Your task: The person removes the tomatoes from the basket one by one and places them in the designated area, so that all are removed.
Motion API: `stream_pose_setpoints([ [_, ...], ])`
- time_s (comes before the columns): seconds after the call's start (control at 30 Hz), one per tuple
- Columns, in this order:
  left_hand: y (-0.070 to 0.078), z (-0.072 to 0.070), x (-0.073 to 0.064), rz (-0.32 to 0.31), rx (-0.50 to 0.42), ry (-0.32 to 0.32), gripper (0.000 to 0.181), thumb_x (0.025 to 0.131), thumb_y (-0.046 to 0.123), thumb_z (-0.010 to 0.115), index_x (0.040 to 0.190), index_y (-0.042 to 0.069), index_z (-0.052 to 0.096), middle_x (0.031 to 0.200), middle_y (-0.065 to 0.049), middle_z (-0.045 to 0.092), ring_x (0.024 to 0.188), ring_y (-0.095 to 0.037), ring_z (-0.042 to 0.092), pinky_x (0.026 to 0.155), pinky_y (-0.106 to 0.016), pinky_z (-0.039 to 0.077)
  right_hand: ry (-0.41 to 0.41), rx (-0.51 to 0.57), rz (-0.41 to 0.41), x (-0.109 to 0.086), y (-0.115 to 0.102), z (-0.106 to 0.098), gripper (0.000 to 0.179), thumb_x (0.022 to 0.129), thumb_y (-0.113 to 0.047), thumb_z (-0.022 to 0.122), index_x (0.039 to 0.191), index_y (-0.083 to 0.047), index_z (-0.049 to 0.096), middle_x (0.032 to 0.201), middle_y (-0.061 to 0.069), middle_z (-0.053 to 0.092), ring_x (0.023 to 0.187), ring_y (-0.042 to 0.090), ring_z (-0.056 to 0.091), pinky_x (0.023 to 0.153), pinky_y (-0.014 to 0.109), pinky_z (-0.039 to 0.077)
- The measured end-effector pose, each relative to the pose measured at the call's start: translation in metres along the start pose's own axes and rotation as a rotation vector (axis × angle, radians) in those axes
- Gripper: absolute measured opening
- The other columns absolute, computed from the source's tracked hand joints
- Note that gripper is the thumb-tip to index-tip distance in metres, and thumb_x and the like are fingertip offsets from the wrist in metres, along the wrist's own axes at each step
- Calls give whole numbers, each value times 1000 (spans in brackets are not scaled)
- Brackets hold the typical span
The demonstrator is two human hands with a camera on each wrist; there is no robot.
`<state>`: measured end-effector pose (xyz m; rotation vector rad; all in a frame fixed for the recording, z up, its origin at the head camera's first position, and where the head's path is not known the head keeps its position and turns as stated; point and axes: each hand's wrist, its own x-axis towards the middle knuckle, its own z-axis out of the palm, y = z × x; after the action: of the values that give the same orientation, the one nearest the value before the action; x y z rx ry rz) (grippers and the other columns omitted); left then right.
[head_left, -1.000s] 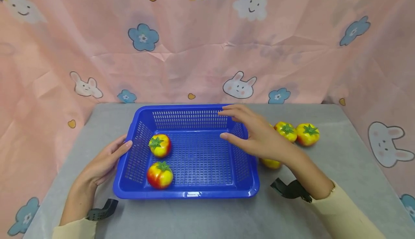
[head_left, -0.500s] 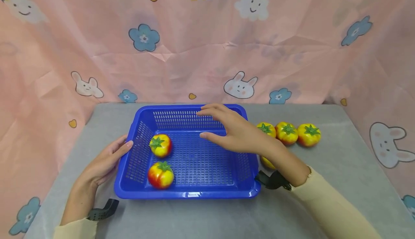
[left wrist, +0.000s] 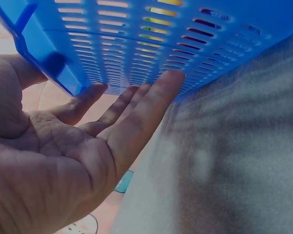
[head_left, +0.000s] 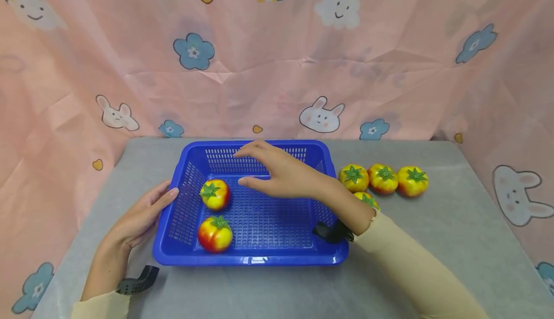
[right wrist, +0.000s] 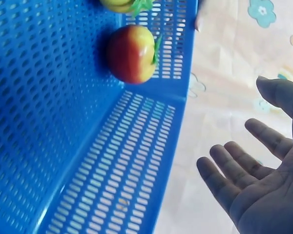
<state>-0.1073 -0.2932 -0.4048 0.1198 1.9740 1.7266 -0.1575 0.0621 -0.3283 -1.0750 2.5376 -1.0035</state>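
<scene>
A blue plastic basket (head_left: 251, 260) with slotted walls stands on the grey table. Two red-and-yellow toy tomatoes with green leaf tops lie inside along its left: a rear tomato (head_left: 215, 195) and a front tomato (head_left: 215, 235). My left hand (head_left: 138, 218) holds the basket's left rim, thumb over the edge; in the left wrist view the fingers (left wrist: 141, 117) reach under the rim to the outer wall. My right hand (head_left: 281, 170) hovers above the basket with fingers spread and nothing in them. The right wrist view shows that palm (right wrist: 273, 195) bare, apart from the slotted wall.
To the right of the basket, several more toy tomatoes (head_left: 383, 179) sit in a close group on the table (head_left: 433, 251); my right forearm partly covers the nearest one. A pink patterned cloth (head_left: 259, 88) hangs behind and at both sides.
My right hand has moved left, from the basket's right edge to above its middle, uncovering more of the tomatoes on the right. The left hand and basket stay in place.
</scene>
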Motion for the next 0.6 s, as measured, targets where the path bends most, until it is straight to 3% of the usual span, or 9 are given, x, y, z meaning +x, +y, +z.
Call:
stream_pose_setpoints([
  [0.4,-3,0,0,-7,-23,5,66,116,37,39,167,5,13,133,-5,66,111,-21,77,91,-51,65,-104,-5,21,34,-3,28,56,103,-37,68,154,-20,53,160,6,51,150,24,48,126,46,43],
  [0.6,-3,0,0,-3,-27,3,67,116,37,39,168,5,11,134,-5,66,111,-21,77,91,-51,65,-144,2,-7,53,3,41,57,104,-33,68,154,-13,53,158,8,54,150,25,48,127,44,42],
])
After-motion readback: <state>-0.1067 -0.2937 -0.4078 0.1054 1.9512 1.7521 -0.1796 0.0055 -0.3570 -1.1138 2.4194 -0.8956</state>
